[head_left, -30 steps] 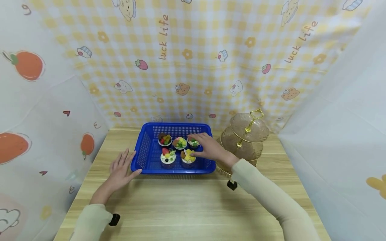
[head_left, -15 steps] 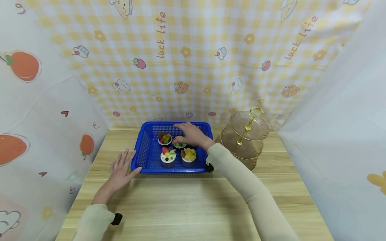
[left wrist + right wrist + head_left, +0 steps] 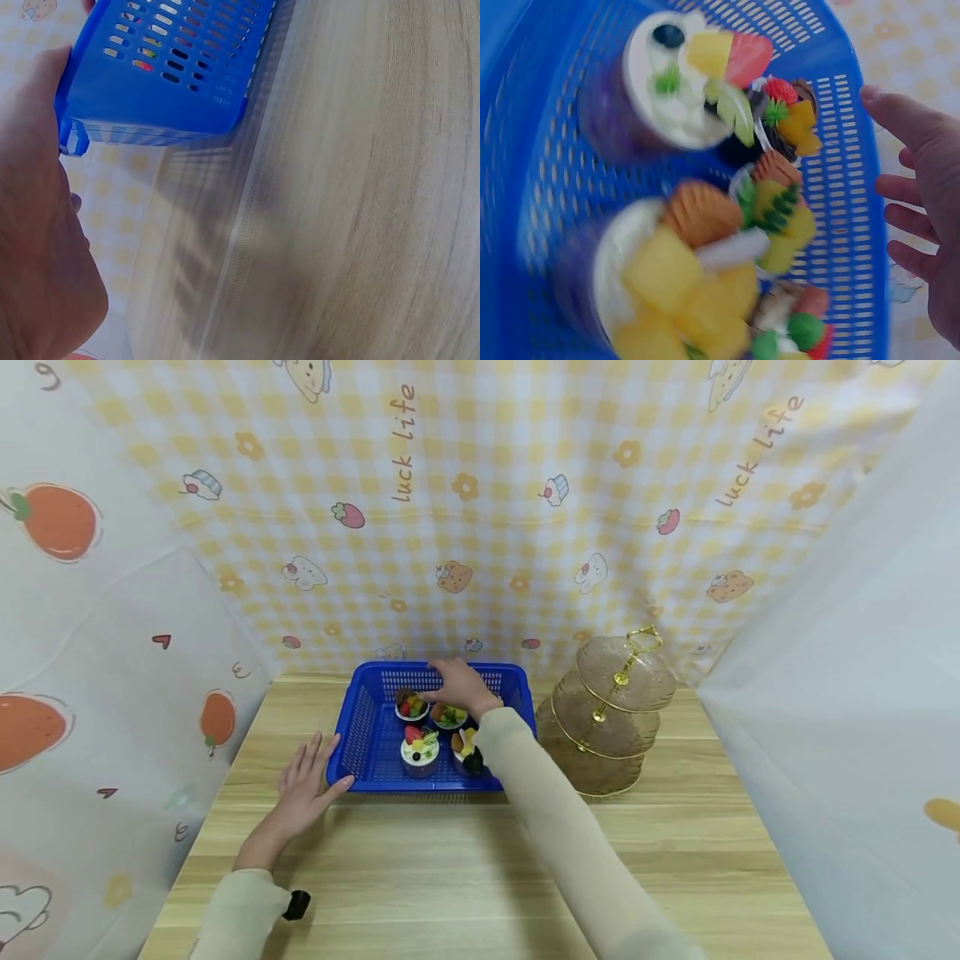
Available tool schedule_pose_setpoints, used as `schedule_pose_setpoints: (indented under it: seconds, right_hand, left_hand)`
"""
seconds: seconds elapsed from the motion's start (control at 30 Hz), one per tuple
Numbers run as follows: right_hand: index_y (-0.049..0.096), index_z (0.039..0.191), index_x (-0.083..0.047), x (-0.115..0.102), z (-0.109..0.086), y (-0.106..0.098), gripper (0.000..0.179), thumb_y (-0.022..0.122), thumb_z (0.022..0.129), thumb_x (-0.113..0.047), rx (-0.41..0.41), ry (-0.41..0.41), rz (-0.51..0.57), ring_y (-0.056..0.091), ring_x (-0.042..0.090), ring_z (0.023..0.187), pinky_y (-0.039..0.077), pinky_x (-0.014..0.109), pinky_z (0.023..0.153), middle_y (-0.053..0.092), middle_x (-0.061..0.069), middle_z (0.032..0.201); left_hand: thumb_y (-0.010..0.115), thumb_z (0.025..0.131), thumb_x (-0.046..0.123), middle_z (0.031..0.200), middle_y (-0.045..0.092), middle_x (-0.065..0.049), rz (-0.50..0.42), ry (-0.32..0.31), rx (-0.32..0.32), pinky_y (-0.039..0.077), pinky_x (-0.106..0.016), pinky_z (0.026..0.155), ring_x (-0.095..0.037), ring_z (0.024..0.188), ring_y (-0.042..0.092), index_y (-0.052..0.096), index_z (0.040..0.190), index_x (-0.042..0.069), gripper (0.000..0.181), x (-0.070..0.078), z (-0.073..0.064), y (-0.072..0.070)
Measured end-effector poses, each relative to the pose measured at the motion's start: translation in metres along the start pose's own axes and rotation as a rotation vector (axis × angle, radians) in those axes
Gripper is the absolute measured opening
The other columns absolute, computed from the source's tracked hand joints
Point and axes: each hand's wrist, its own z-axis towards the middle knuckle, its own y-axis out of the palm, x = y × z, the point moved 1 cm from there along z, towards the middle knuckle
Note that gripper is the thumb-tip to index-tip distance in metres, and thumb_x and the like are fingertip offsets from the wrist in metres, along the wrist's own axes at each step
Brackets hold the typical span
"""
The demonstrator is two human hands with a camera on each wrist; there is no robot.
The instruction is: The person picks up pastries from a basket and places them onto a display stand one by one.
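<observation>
Head view: right hand, thumb and fingers apart, hangs apparently above dessert cups in the basket.

Your left sleeve pale greenish cream and plain, a small black block at its right, your right sleeve long, smooth and cream, a second black block at its left, your left hand and right hand bare

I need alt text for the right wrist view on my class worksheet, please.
A right hand, fingers apart and holding nothing, is at the picture's right edge by the rim of a blue basket. In the basket are five dessert cups with colourful toppings; of the nearest two, one carries yellow cubes, the other a strawberry piece.
</observation>
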Motion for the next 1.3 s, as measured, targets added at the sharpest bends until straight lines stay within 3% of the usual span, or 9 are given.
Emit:
schedule_pose_setpoints:
  seconds: [0.23, 0.4, 0.57, 0.67, 0.77, 0.9, 1.1, 1.3]
  right_hand:
    - [0.048, 0.145, -0.021, -0.001, 0.001, 0.021, 0.070, 0.072, 0.086, -0.050, 0.023, 0.154, 0.022, 0.045, 0.029, 0.140, 0.045, 0.050, 0.109, 0.059, 0.002, 0.142]
    - [0.048, 0.145, -0.019, -0.008, 0.005, 0.034, 0.076, 0.073, 0.083, -0.054, 0.071, 0.187, 0.044, 0.049, 0.030, 0.135, 0.044, 0.049, 0.109, 0.059, 0.005, 0.142]
    - [0.051, 0.145, -0.017, -0.018, 0.009, 0.044, 0.080, 0.073, 0.081, -0.059, 0.109, 0.237, -0.005, 0.044, 0.032, 0.141, 0.036, 0.051, 0.116, 0.060, 0.005, 0.141]
    - [0.056, 0.139, -0.016, -0.024, 0.011, 0.049, 0.075, 0.072, 0.081, -0.061, 0.117, 0.274, -0.052, 0.045, 0.032, 0.140, 0.035, 0.051, 0.117, 0.066, 0.005, 0.133]
    - [0.068, 0.120, -0.015, -0.030, 0.015, 0.055, 0.060, 0.073, 0.080, -0.060, 0.130, 0.314, -0.065, 0.049, 0.032, 0.136, 0.035, 0.053, 0.116, 0.071, 0.005, 0.120]
    - [0.072, 0.107, -0.015, -0.034, 0.023, 0.063, 0.053, 0.074, 0.079, -0.060, 0.153, 0.361, -0.072, 0.049, 0.031, 0.134, 0.035, 0.054, 0.115, 0.072, 0.004, 0.117]
    - [0.068, 0.119, -0.015, -0.032, 0.027, 0.073, 0.066, 0.077, 0.074, -0.062, 0.178, 0.399, -0.136, 0.053, 0.030, 0.126, 0.038, 0.052, 0.111, 0.070, 0.004, 0.120]
    - [0.065, 0.124, -0.015, -0.032, 0.029, 0.080, 0.069, 0.077, 0.075, -0.062, 0.148, 0.370, -0.157, 0.054, 0.028, 0.125, 0.037, 0.052, 0.112, 0.070, 0.003, 0.122]
  left_hand:
    - [0.055, 0.098, 0.044, 0.167, -0.005, -0.019, -0.040, 0.013, -0.009, -0.002, -0.080, 0.106, -0.055, 0.148, -0.005, 0.008, 0.161, 0.026, 0.080, -0.003, 0.003, 0.007]
    - [0.054, 0.099, 0.043, 0.168, -0.006, -0.018, -0.073, -0.002, -0.015, -0.003, -0.079, 0.107, -0.052, 0.150, -0.007, 0.007, 0.160, 0.028, 0.079, -0.007, 0.003, 0.006]
    - [0.054, 0.098, 0.043, 0.167, -0.004, -0.019, -0.079, -0.006, -0.010, -0.002, -0.079, 0.108, -0.052, 0.150, -0.007, 0.008, 0.160, 0.028, 0.079, -0.009, 0.005, 0.006]
    - [0.055, 0.098, 0.043, 0.167, -0.004, -0.019, -0.089, -0.008, -0.011, -0.003, -0.079, 0.107, -0.052, 0.150, -0.007, 0.008, 0.160, 0.029, 0.079, -0.010, 0.006, 0.008]
    - [0.054, 0.099, 0.043, 0.168, -0.006, -0.017, -0.097, -0.013, -0.020, -0.003, -0.079, 0.107, -0.051, 0.150, -0.008, 0.006, 0.160, 0.029, 0.079, -0.010, 0.007, 0.008]
    - [0.054, 0.099, 0.042, 0.168, -0.008, -0.016, -0.107, -0.017, -0.020, -0.004, -0.079, 0.107, -0.051, 0.150, -0.009, 0.006, 0.161, 0.028, 0.079, -0.009, 0.007, 0.006]
    - [0.055, 0.099, 0.041, 0.168, -0.007, -0.017, -0.130, -0.014, -0.025, -0.005, -0.078, 0.108, -0.051, 0.150, -0.009, 0.006, 0.160, 0.029, 0.080, -0.012, 0.008, 0.011]
    - [0.055, 0.099, 0.043, 0.168, -0.007, -0.016, -0.131, -0.032, -0.026, -0.005, -0.079, 0.107, -0.050, 0.150, -0.010, 0.006, 0.160, 0.032, 0.080, -0.016, 0.007, 0.014]
